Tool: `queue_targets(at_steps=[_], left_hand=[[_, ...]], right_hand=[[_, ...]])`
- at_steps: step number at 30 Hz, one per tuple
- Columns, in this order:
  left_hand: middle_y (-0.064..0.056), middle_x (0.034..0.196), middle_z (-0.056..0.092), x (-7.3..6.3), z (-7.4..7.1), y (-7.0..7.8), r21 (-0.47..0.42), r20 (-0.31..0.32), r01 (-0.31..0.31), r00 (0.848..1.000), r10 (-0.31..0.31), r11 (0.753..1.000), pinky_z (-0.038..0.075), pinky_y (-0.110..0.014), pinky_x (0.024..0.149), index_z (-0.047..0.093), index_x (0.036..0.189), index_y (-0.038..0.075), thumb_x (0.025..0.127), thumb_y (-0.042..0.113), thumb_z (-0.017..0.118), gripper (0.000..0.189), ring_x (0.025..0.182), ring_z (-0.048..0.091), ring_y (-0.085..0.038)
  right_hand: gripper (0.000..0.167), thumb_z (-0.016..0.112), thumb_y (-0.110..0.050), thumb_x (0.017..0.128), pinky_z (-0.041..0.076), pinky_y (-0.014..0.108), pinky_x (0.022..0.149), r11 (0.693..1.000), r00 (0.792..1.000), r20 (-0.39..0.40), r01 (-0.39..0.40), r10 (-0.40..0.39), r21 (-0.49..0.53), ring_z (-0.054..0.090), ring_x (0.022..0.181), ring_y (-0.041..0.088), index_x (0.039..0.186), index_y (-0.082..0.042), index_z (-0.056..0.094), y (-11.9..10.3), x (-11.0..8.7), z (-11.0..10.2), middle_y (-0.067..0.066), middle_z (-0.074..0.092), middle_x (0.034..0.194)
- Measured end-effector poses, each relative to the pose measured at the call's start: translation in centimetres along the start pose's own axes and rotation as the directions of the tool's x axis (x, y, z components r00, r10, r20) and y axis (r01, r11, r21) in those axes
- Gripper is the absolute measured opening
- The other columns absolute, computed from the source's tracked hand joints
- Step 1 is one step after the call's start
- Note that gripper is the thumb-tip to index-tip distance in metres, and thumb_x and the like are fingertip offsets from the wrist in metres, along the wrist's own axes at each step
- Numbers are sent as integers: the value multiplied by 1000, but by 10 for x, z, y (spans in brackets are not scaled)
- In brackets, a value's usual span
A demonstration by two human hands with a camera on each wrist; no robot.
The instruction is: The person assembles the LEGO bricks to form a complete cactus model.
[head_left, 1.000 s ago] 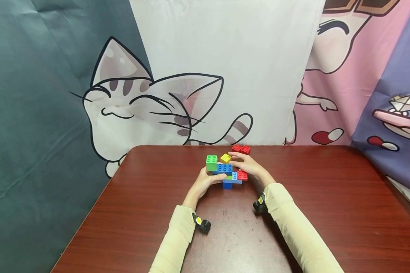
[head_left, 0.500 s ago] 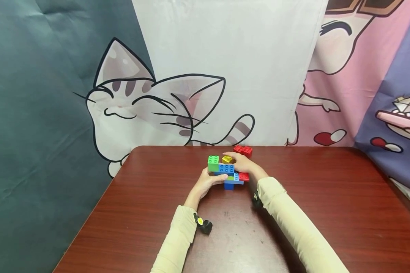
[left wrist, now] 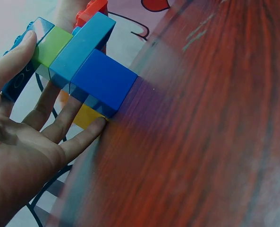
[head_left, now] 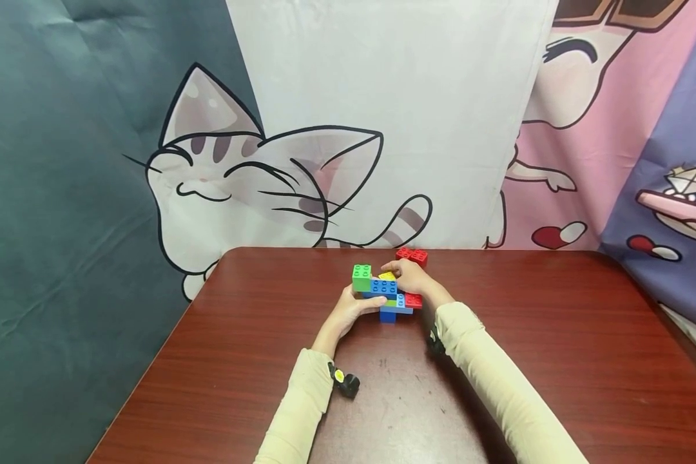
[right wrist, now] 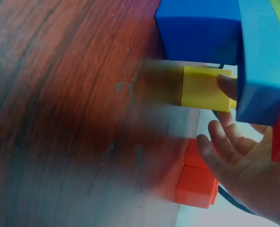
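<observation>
My left hand (head_left: pixel 348 308) grips a stack of toy building bricks (left wrist: pixel 78 54). Its thumb presses the near side of the stack and its other fingers reach behind. The stack has a dark blue brick (left wrist: pixel 104 82) at the bottom, light blue and lime pieces above, then a long blue brick (head_left: pixel 383 287). A green brick (head_left: pixel 361 278) tops its left end, and a red brick (head_left: pixel 414 301) juts out right. Behind the stack, my right hand (head_left: pixel 413 277) pinches a yellow brick (right wrist: pixel 206 88), thumb on the near side. The stack partly hides that thumb in the right wrist view.
Two red bricks (head_left: pixel 412 256) sit side by side at the far edge of the brown wooden table (head_left: pixel 255 309), just beyond my right hand. A cloth backdrop with a cartoon cat (head_left: pixel 209 167) hangs behind the table.
My right hand has moved left over the yellow brick and its fingers have closed on it. The yellow brick has turned and come slightly nearer the stack. The left hand keeps its grip.
</observation>
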State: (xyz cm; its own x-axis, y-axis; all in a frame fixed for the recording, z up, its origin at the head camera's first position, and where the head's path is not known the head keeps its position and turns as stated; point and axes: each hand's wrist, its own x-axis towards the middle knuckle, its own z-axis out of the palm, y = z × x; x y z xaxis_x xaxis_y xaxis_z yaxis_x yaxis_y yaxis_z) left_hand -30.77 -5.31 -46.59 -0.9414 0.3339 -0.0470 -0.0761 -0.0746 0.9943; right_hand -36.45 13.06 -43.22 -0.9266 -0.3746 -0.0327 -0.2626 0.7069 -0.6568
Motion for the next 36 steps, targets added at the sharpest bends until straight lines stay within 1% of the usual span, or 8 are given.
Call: queue_targets(at_steps=[3, 6, 12, 15, 22, 26, 30, 36], left_hand=[[-22, 135, 56, 0, 0, -1, -5, 0, 4, 1000, -4, 1000, 53, -41, 98, 43, 142, 4, 88, 10, 70, 60, 104, 65, -16], [-22, 134, 57, -1, 0, -1, -8, 5, 5, 1000, -5, 1000, 54, -40, 97, 45, 140, 5, 88, 10, 70, 57, 103, 65, -15], [-19, 129, 61, -1, 0, -2, -6, 11, -9, 1000, 9, 1000, 55, -38, 94, 47, 136, 4, 87, 12, 72, 55, 101, 66, -14], [-17, 126, 63, -1, -1, -2, -12, 12, -17, 1000, 17, 1000, 56, -38, 94, 49, 134, 4, 86, 13, 73, 54, 100, 66, -13], [-16, 123, 64, -1, -1, -2, -9, 13, -24, 1000, 24, 1000, 56, -38, 93, 50, 133, 3, 87, 13, 73, 52, 99, 67, -13], [-16, 124, 64, -1, -1, -2, 0, 8, -12, 1000, 12, 1000, 56, -38, 93, 50, 134, 4, 87, 12, 72, 52, 100, 66, -13], [-17, 126, 63, -1, 1, -1, -3, 10, -11, 1000, 11, 1000, 55, -39, 94, 50, 135, 5, 87, 14, 73, 54, 101, 66, -14], [-18, 127, 62, 0, 1, 0, -9, 11, -15, 1000, 15, 1000, 55, -39, 95, 49, 135, 6, 87, 13, 73, 54, 100, 67, -13]], right_hand=[[37, 55, 2, 88, 47, 48, 104, 999, 999, -7, -41, 41, 17, 60, 115, 36, 124, 2, 63, 0, -1, 1, 22, 64, 127], [34, 58, -3, 89, 48, 47, 102, 998, 998, -36, -56, 58, 39, 61, 112, 35, 122, 3, 63, 1, -2, 3, 22, 65, 123], [35, 64, -8, 89, 51, 47, 98, 995, 993, -114, -32, 43, 93, 63, 108, 37, 121, 5, 63, 3, -5, 1, 24, 66, 118], [36, 68, -10, 88, 53, 45, 94, 994, 988, -147, -28, 44, 107, 65, 105, 35, 121, 4, 63, 5, -6, -1, 22, 67, 116], [40, 70, -13, 88, 54, 44, 90, 989, 986, -159, -29, 52, 145, 63, 105, 36, 124, 4, 62, 8, -12, -6, 23, 66, 116], [42, 71, -14, 87, 54, 35, 83, 983, 982, -178, -34, 66, 178, 62, 102, 34, 124, 3, 62, 11, -15, -8, 22, 65, 114], [41, 72, -14, 85, 50, 24, 74, 973, 974, -219, -13, 65, 232, 59, 93, 28, 122, 3, 62, 11, -19, -12, 22, 64, 109], [40, 72, -13, 86, 46, 17, 68, 956, 966, -253, 19, 58, 294, 54, 88, 23, 121, 4, 62, 10, -28, -16, 23, 62, 108]])
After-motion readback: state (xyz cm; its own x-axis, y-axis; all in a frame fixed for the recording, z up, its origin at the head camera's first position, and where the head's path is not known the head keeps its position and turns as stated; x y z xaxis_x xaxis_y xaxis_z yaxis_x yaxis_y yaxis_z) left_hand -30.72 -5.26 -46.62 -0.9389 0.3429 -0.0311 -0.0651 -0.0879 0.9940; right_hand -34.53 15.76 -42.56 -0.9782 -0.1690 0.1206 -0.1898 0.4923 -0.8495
